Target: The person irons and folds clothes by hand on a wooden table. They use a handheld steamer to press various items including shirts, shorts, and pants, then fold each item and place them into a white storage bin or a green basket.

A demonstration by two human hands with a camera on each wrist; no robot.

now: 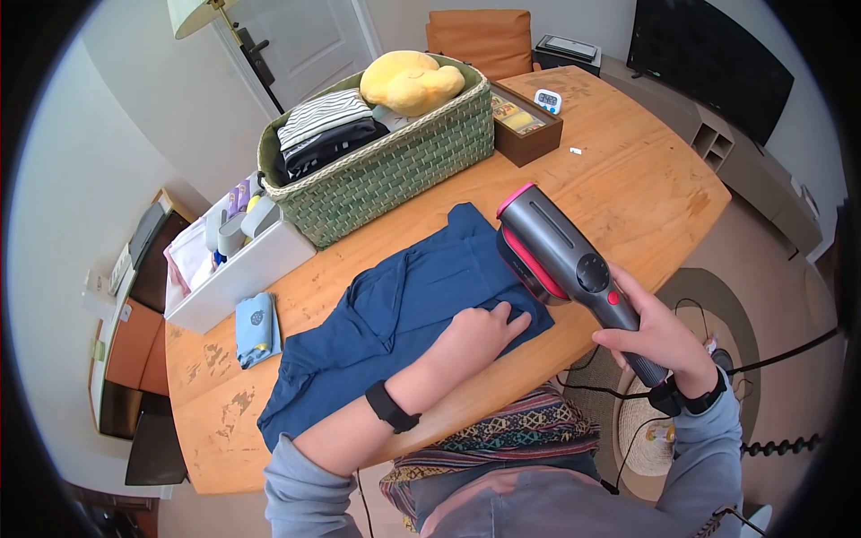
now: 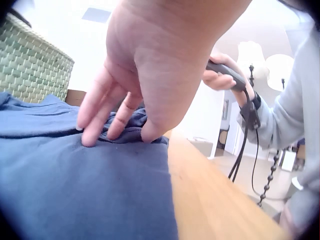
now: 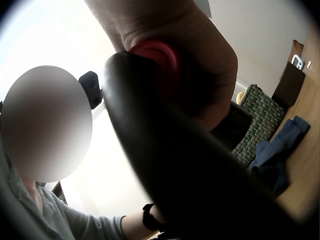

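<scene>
A dark blue garment (image 1: 395, 305) lies on the wooden table, folded over itself in places. The left hand (image 1: 480, 336) rests on it near the table's front edge; in the left wrist view the left hand (image 2: 150, 75) touches the cloth (image 2: 90, 185) with fingertips and thumb, beside a bunched fold. The right hand (image 1: 659, 336) grips the handle of a grey and pink handheld steamer (image 1: 565, 251), whose pink-rimmed head is tilted over the garment's right end. Up close in the right wrist view, the right hand (image 3: 200, 65) is curled round the dark handle.
A green woven basket (image 1: 386, 188) holding clothes and a yellow plush stands behind the garment. Left of it are a white box (image 1: 242, 273) and a light blue folded item (image 1: 256, 332). A brown box (image 1: 534, 143) and small timer (image 1: 548, 101) stand behind. Cables hang at the right.
</scene>
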